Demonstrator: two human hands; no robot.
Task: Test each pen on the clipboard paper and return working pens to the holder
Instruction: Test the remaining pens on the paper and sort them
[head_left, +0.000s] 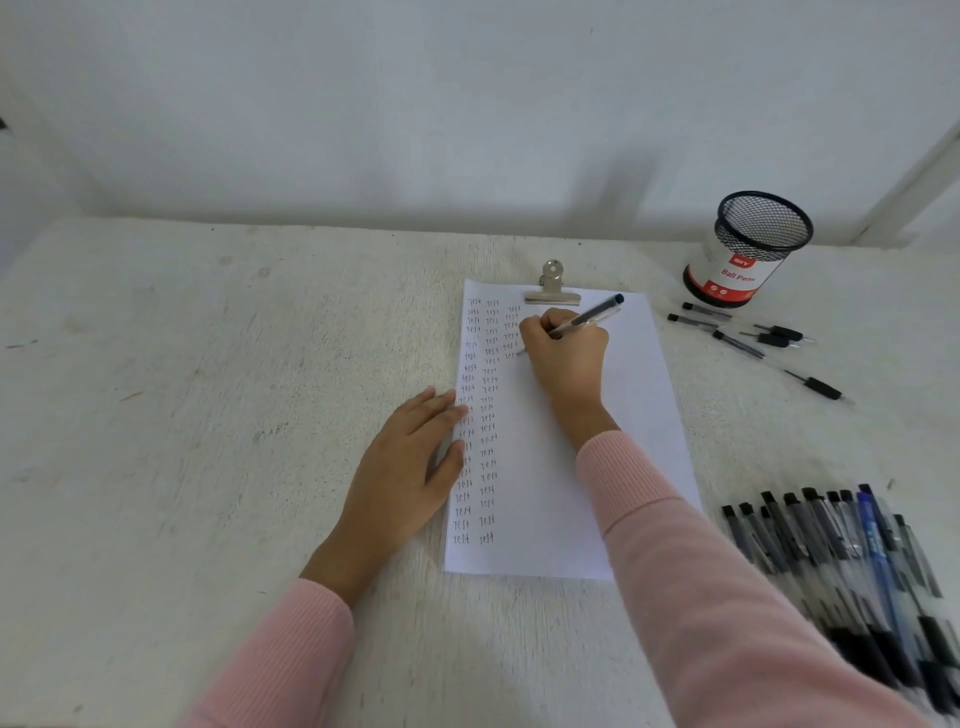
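1. Pen (587, 315) under test sits in my right hand (566, 353). The fingers are curled round the lower barrel in a writing grip, and the black end points up and right.
2. Its tip shows just left of my knuckles, down on the paper (623, 415) beside the short third column of "test" marks, in the upper part of the sheet below the clip (551, 288).
3. My left hand (410, 467) lies flat with straight fingers and grips nothing. It presses the paper's left edge, with its fingertips over the first column.
4. To do this stroke well, I would use light, even pressure and write one short word directly under the last mark in that column. That way fresh ink cannot be confused with old ink.
5. I judge the flat left hand matters: with only the top clipped, the sheet could pivot under the stroke.
6. The holder (748, 249) stands far right, past the sheet's top right corner and well apart from the writing hand. No pen sticks out above its rim.
7. A few loose pens (743, 338) lie just in front of the holder, and a large bunch (841, 540) lies near my right sleeve. I cannot tell which group has been tested.
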